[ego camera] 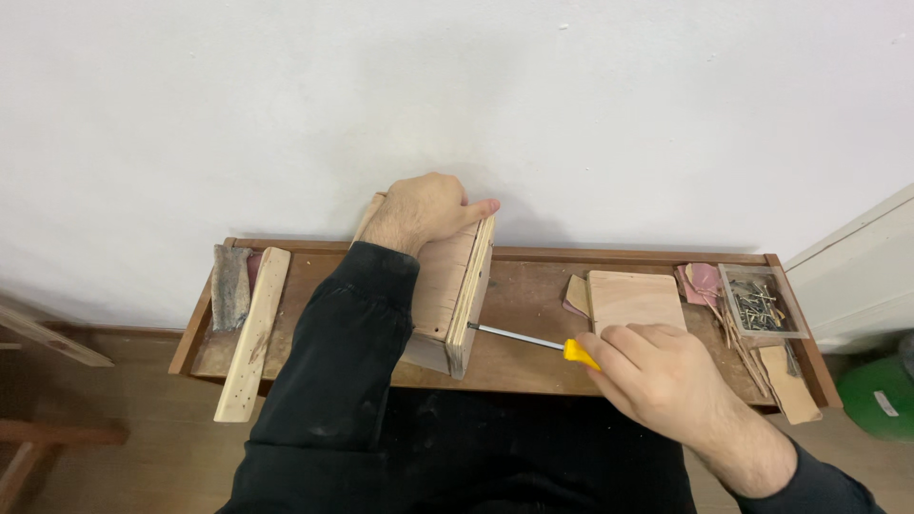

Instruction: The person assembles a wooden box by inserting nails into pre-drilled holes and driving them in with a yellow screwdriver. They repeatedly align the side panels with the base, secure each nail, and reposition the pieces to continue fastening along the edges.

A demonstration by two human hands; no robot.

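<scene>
My left hand (426, 211) rests on top of a small wooden box (455, 286) that stands tilted on a low wooden bench (519, 295), fingers over its far edge. My right hand (657, 371) grips the yellow handle of a screwdriver (533, 340). The metal shaft runs left and its tip meets the box's plywood side near the lower edge. A black sleeve covers each forearm.
A long wooden strip with holes (249, 333) and a grey rough piece (228, 286) lie at the bench's left end. A square wooden panel (633, 300), pinkish sandpaper scraps (703, 283) and a clear tray of screws (760, 303) sit on the right. A white wall rises behind; a green object (881, 395) is on the floor at right.
</scene>
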